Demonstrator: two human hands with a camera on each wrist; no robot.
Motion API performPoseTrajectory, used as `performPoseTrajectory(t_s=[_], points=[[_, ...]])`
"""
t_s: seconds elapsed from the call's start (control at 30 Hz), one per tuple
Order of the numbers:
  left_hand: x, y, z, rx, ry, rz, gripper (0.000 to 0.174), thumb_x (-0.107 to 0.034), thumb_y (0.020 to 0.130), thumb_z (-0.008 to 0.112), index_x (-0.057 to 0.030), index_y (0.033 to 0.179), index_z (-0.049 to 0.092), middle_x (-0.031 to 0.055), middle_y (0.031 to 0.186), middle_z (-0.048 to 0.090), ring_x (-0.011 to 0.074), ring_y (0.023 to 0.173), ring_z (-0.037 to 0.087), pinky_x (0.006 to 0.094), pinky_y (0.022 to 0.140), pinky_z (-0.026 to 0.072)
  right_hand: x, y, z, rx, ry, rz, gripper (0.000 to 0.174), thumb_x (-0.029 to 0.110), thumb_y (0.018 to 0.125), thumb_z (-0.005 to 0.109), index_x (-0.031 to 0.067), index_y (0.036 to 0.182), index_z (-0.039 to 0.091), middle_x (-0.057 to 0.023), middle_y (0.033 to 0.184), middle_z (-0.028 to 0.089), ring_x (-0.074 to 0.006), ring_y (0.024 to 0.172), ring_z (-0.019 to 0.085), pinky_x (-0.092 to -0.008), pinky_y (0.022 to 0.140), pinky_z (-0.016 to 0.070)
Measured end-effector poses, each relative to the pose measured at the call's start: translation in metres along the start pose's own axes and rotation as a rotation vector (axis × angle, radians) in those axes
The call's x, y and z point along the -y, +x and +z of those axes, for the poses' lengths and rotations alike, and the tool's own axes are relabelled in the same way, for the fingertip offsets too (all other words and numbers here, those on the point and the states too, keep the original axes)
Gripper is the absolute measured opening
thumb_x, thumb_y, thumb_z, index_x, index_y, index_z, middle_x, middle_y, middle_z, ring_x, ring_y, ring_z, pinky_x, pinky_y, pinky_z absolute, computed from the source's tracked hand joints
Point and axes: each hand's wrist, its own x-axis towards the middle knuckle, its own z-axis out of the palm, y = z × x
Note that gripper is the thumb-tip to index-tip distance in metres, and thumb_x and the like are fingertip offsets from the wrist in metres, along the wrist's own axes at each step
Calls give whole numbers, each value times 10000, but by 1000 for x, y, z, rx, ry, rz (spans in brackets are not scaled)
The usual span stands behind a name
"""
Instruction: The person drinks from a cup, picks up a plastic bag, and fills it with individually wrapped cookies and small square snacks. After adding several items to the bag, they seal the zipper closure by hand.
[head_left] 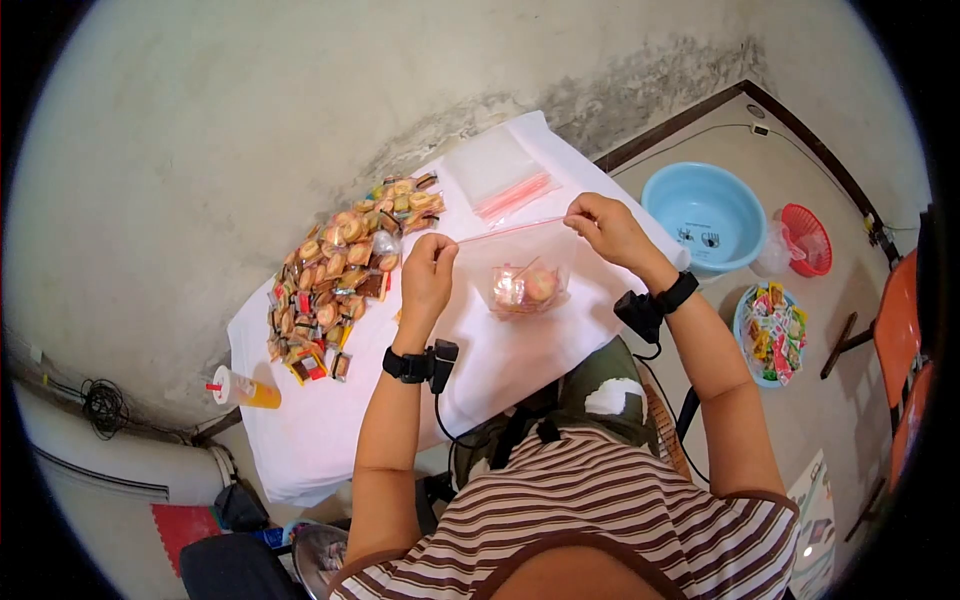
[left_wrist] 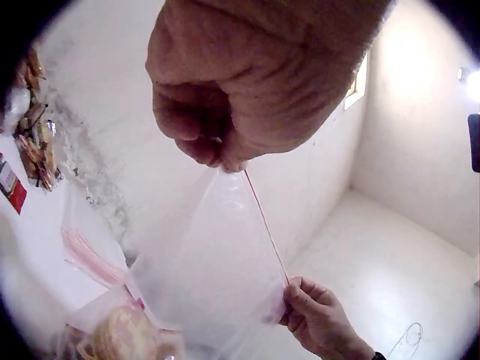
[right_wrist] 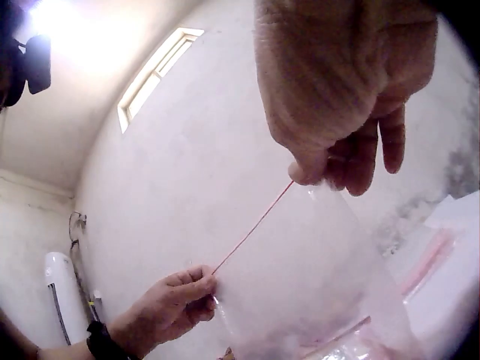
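Note:
A clear zip bag [head_left: 475,262] with a red strip along its top edge is stretched between both hands. The left hand [head_left: 428,275] pinches one top corner between thumb and fingers; the right hand [head_left: 610,232] pinches the other. Low in the bag, or behind its film, lie wrapped round biscuits [head_left: 540,284]; the head view does not settle which. From the left wrist view, the left hand [left_wrist: 255,82] grips the corner with curled fingers. In the right wrist view the red strip [right_wrist: 251,231] runs taut from the right hand [right_wrist: 345,97] down to the left hand [right_wrist: 169,311].
Many wrapped biscuits [head_left: 345,250] are heaped at the table's left, near a drink cup [head_left: 245,389]. Flat zip bags [head_left: 497,172] lie at the back of the white tablecloth [head_left: 310,440]. On the floor at right are a blue basin [head_left: 704,205], a red basket [head_left: 808,240] and a bowl of packets [head_left: 770,335].

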Motion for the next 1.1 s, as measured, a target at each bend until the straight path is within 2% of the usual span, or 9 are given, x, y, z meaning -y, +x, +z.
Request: performPoseTrajectory(t_s=[0.17,0.23,0.3,0.37,0.5,0.6,0.67,1.0,1.1], points=[[3,2,-3,51,74,-55,139,-106,822,613,-6,907,568,126,834,576,258,777,558,340,706,447,2,0,5,-82,-135,-191,115,114,831,617,11,804,575,-108,732,588,-239,643,563,-316,600,448],[-23,7,2,-172,293,382,225,-127,766,671,-23,948,592,132,905,588,303,882,546,373,776,434,9,1,4,-50,-115,-181,160,165,837,605,10,807,582,-154,775,596,-333,715,574,-382,636,455],[-55,15,14,-56,334,447,323,-173,746,699,-45,1029,610,141,1000,600,329,988,532,394,821,435,9,3,6,-40,-132,-182,162,166,838,604,10,804,581,-153,772,594,-332,714,572,-383,635,455],[-71,26,33,56,314,538,337,-212,740,707,-47,1026,637,131,960,627,316,939,558,391,786,450,9,6,9,-33,-153,-185,163,168,838,604,11,801,580,-152,770,593,-332,712,571,-383,635,455],[-77,45,57,291,294,373,180,-224,750,691,-60,823,694,109,788,652,291,763,600,383,671,469,5,4,8,-60,-117,-175,168,180,826,618,19,790,587,-144,765,595,-325,707,573,-381,628,455],[-72,49,56,402,273,231,160,-213,764,673,-62,815,692,116,787,651,288,707,605,372,635,474,3,2,5,-72,-97,-171,145,157,814,637,21,790,594,-130,755,594,-288,678,568,-352,615,453],[-62,51,48,409,278,245,151,-202,769,667,-63,821,691,114,793,655,283,710,612,366,640,478,3,1,5,-73,-75,-170,122,130,807,648,19,797,599,-118,748,593,-254,653,562,-326,606,451],[-23,65,-6,351,385,201,114,-156,792,623,-55,806,673,118,789,654,305,741,622,384,658,483,-13,24,7,-155,-159,-194,178,180,809,637,23,768,566,-132,742,573,-318,681,556,-380,599,440],[-31,68,-7,214,366,301,116,-154,804,617,-49,788,664,116,775,645,303,745,617,391,656,479,-3,29,-2,-209,-150,-167,135,137,810,644,16,794,588,-114,741,581,-262,648,550,-332,596,440]])
